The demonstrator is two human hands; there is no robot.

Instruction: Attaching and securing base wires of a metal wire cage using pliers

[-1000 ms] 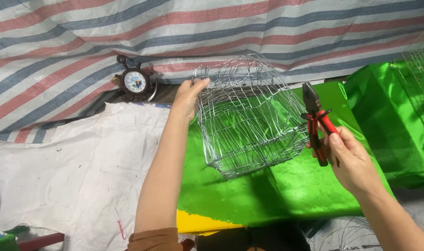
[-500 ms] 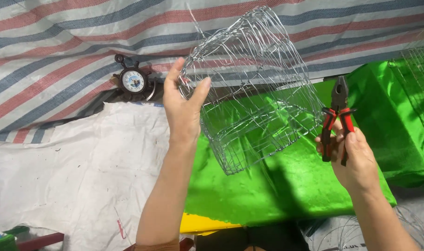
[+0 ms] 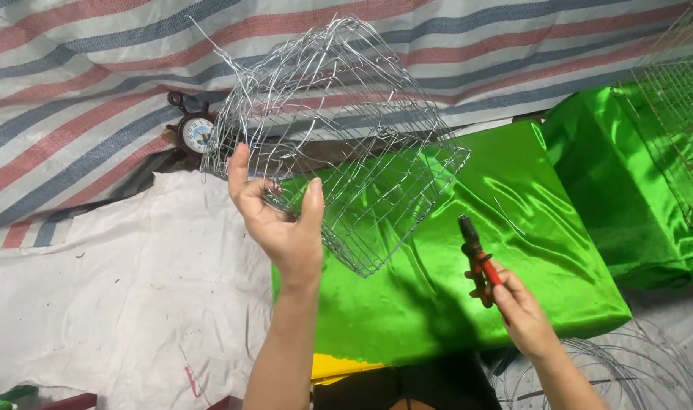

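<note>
Left hand [image 3: 282, 220] is gripping the wire cage [image 3: 339, 137] at its lower-left edge, fingers clamped on the mesh, lifting it up and tilting it above the green cloth [image 3: 475, 250]. Right hand [image 3: 517, 311] is closed round red-handled pliers [image 3: 475, 258], low and to the right of the cage, nose pointing up, not touching the wire.

Progress, judging by looks: the cage is already formed w/ mesh walls and a domed top, so most shaping seems done. Loose wire ends are sticking out at top left, so trimming or tying likely remains; can't tell which joints are fastened.

Around the cage: a small round clock [image 3: 195, 133] is sitting just behind-left of it on the striped tarp [image 3: 73, 83], white sacking [image 3: 111, 304] is lying below-left, another mesh panel [image 3: 677, 129] is leaning far right, and wire coils [image 3: 627, 372] are lying lower right. Nothing is standing btw pliers and cage.
</note>
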